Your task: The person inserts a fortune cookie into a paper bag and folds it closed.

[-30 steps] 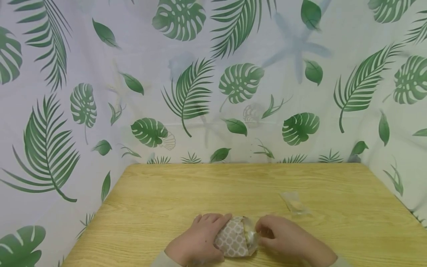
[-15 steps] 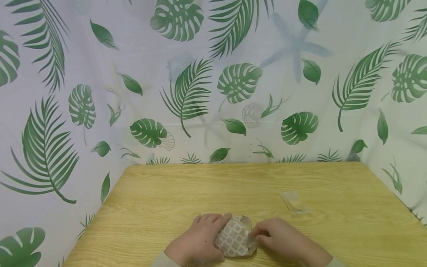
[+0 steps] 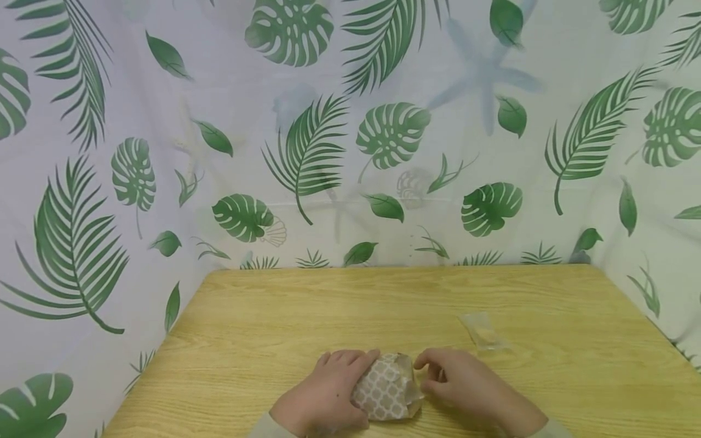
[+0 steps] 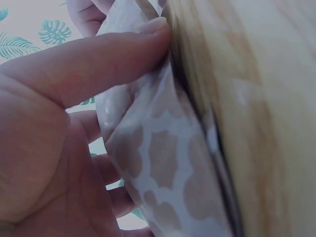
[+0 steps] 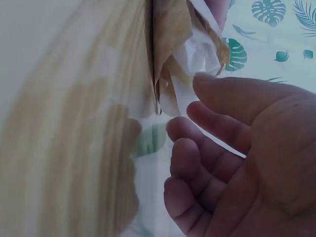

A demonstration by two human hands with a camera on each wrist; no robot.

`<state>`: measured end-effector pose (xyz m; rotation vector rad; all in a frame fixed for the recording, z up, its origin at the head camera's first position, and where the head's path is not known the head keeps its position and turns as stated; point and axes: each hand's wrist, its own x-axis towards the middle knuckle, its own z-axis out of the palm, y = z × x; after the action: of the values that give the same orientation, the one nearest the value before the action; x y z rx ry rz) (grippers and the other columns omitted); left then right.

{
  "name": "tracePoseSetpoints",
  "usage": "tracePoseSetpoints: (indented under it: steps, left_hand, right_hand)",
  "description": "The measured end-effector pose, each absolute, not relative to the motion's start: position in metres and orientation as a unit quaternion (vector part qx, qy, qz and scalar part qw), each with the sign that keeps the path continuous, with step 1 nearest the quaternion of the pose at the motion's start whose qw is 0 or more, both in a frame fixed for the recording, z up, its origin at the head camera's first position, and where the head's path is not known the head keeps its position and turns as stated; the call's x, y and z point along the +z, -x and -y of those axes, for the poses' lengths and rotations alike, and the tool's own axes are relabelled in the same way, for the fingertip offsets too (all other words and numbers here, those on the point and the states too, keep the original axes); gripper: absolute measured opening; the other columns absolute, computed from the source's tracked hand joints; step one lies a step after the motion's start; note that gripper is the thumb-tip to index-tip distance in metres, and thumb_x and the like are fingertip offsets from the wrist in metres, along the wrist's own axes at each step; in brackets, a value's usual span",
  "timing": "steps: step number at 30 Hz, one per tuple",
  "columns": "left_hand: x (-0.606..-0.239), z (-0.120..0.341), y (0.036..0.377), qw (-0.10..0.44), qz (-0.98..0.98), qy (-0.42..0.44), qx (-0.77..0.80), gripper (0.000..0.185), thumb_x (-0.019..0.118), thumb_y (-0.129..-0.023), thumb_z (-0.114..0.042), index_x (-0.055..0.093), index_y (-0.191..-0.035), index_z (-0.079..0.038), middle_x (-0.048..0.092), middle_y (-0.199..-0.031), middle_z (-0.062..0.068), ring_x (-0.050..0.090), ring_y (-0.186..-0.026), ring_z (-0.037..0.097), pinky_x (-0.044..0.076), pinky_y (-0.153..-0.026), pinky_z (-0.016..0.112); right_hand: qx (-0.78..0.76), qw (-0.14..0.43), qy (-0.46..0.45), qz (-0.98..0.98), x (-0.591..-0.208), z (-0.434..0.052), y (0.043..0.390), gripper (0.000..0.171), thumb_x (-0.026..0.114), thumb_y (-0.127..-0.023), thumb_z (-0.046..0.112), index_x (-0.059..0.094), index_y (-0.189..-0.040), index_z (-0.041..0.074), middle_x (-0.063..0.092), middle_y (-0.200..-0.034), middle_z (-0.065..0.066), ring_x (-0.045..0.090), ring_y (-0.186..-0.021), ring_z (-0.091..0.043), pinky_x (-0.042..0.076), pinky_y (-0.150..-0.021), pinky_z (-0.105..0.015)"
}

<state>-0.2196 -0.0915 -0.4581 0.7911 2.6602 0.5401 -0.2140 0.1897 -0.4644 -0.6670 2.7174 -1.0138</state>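
Observation:
A small package (image 3: 385, 387) in beige paper with a white lattice pattern lies near the table's front edge. My left hand (image 3: 332, 395) grips its left side, the thumb on the near face and the fingers around the far side. In the left wrist view, that thumb presses the patterned paper (image 4: 165, 153). The package's right end is crumpled and folded inward, with plain brown paper (image 5: 170, 34) and whitish creases showing in the right wrist view. Right beside that end is my right hand (image 3: 465, 383), its fingers loosely bent and the thumb tip close to the paper.
A small clear packet (image 3: 484, 333) with something yellowish in it lies on the wooden table (image 3: 274, 322), beyond my right hand. Leaf-printed white cloth (image 3: 339, 152) rises behind the table and along its sides.
The package's right end gaped with clear film bulging out a second ago; now paper is folded over it. My right hand pinched at that end, then drew slightly away. The left hand stayed put.

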Motion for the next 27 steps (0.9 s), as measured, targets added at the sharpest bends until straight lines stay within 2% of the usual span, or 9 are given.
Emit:
tracePoseSetpoints:
  steps: [6, 9, 13, 21, 27]
  left_hand:
    - [-0.458, 0.0924, 0.2197, 0.162, -0.927, -0.279, 0.193, 0.105, 0.085, -0.072, -0.029, 0.028, -0.16, -0.035, 0.039, -0.153, -0.011, 0.033, -0.143, 0.019, 0.02, -0.118, 0.057]
    - [-0.4576, 0.0923, 0.2197, 0.166, -0.926, -0.278, 0.194, 0.106, 0.085, -0.071, -0.03, 0.028, -0.16, -0.036, 0.039, -0.153, -0.012, 0.033, -0.144, 0.019, 0.02, -0.118, 0.057]
    - [-0.4573, 0.0914, 0.219, 0.165, -0.927, -0.277, 0.193, 0.106, 0.086, -0.071, -0.03, 0.028, -0.16, -0.035, 0.039, -0.153, -0.012, 0.033, -0.144, 0.019, 0.02, -0.118, 0.056]
    - [-0.458, 0.0919, 0.2185, 0.158, -0.927, -0.281, 0.191, 0.106, 0.085, -0.071, -0.03, 0.028, -0.16, -0.034, 0.039, -0.154, -0.011, 0.033, -0.144, 0.019, 0.02, -0.119, 0.055]
    - [-0.4583, 0.0921, 0.2175, 0.156, -0.927, -0.283, 0.192, 0.105, 0.085, -0.072, -0.03, 0.028, -0.161, -0.033, 0.038, -0.154, -0.01, 0.032, -0.144, 0.019, 0.019, -0.119, 0.055]
  right_hand:
    - [-0.343, 0.098, 0.218, -0.908, -0.4639, -0.1823, 0.2122, 0.022, 0.073, -0.092, 0.029, 0.07, -0.113, 0.023, 0.059, -0.08, 0.014, 0.054, -0.069, -0.007, 0.047, -0.061, -0.028]
    - [-0.332, 0.087, 0.226, -0.912, -0.4641, -0.1823, 0.2118, 0.016, 0.068, -0.096, 0.024, 0.071, -0.111, 0.024, 0.06, -0.082, 0.015, 0.054, -0.071, -0.006, 0.047, -0.063, -0.029]
    - [-0.317, 0.067, 0.229, -0.918, -0.4648, -0.1838, 0.2111, 0.018, 0.067, -0.095, 0.017, 0.071, -0.111, 0.022, 0.058, -0.08, 0.015, 0.052, -0.07, -0.004, 0.047, -0.063, -0.028]
    - [-0.334, 0.098, 0.206, -0.914, -0.4635, -0.1808, 0.2097, 0.03, 0.076, -0.088, 0.031, 0.068, -0.116, 0.021, 0.058, -0.081, 0.013, 0.053, -0.069, -0.009, 0.046, -0.06, -0.029]
    - [-0.325, 0.092, 0.209, -0.918, -0.4644, -0.1813, 0.2099, 0.03, 0.074, -0.091, 0.036, 0.068, -0.116, 0.021, 0.059, -0.082, 0.013, 0.054, -0.07, -0.008, 0.047, -0.061, -0.029]
